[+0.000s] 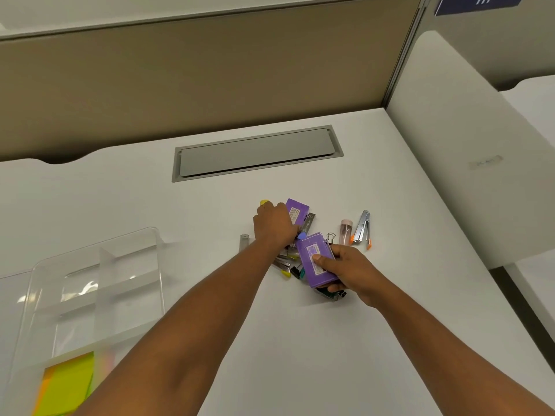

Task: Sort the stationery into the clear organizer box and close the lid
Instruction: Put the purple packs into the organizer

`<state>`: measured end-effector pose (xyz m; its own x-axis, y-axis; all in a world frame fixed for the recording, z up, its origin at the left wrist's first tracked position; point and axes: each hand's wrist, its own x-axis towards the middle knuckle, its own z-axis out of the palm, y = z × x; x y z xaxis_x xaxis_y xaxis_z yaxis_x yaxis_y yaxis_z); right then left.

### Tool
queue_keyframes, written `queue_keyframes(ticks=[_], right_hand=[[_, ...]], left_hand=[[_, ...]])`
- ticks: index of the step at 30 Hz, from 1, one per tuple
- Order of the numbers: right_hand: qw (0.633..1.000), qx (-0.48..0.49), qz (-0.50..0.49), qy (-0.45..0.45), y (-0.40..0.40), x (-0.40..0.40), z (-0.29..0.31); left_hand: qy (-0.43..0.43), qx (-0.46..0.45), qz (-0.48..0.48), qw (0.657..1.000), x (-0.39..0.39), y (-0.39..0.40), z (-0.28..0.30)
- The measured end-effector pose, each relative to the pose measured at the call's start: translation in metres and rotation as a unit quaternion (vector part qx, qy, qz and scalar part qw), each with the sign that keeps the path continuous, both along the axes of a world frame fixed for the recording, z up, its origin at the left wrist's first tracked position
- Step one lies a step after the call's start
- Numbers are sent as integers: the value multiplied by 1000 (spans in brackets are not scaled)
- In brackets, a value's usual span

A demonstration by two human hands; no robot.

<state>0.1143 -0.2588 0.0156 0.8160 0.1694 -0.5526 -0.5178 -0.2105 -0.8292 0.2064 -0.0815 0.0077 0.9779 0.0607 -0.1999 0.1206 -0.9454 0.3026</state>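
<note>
Stationery (292, 259) is lying in a loose pile on the white counter (270, 340) — clips and small metal pieces. The right hand (345, 270) is gripping a purple box (318, 259) above the pile, thumb on its label. The left hand (274, 225) is curling over a second purple box (297, 212), seemingly grasping it. Well apart on the left, the clear organizer box (99, 283) is sitting open, holding bright sticky notes (67, 382).

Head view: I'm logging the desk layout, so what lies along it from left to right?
Clear organizer box → small grey piece → left hand on the pile → purple box held by right hand → pink-capped tube → silver stapler.
</note>
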Motion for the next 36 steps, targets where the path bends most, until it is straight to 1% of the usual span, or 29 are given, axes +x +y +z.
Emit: queue_keyframes(ticks=[4, 7, 10, 13, 16, 18, 20, 25, 31, 34, 36], right_hand=[[1000, -2, -3, -5, 1, -1, 1], [1000, -2, -4, -12, 4, -3, 4], [1000, 0, -7, -16, 7, -7, 8], [1000, 11, -14, -17, 10, -10, 14], [999, 39, -25, -13, 17, -12, 19], [998, 49, -34, -23, 23, -15, 22], [996, 55, -51, -37, 31, -17, 25], [990, 84, -86, -73, 60, -22, 39], [987, 100, -85, -92, 103, -34, 47], [987, 74, -95, -104, 127, -41, 49], [989, 38, -86, -117, 142, -44, 50]], left_hand=[[8, -81, 23, 996, 0, 4, 3], [-41, -127, 32, 991, -4, 7, 5], [-51, -204, 61, 976, -12, 10, 8], [-43, -308, 115, 943, -23, 17, 13], [-26, -411, 166, 896, -35, 26, 18], [-16, -459, 190, 868, -44, 32, 20], [-14, -480, 205, 853, -54, 40, 23], [-9, -482, 221, 848, -72, 59, 28], [-14, -542, 212, 813, -94, 97, 36], [0, -567, 206, 798, -108, 119, 39], [15, -574, 205, 793, -117, 132, 41]])
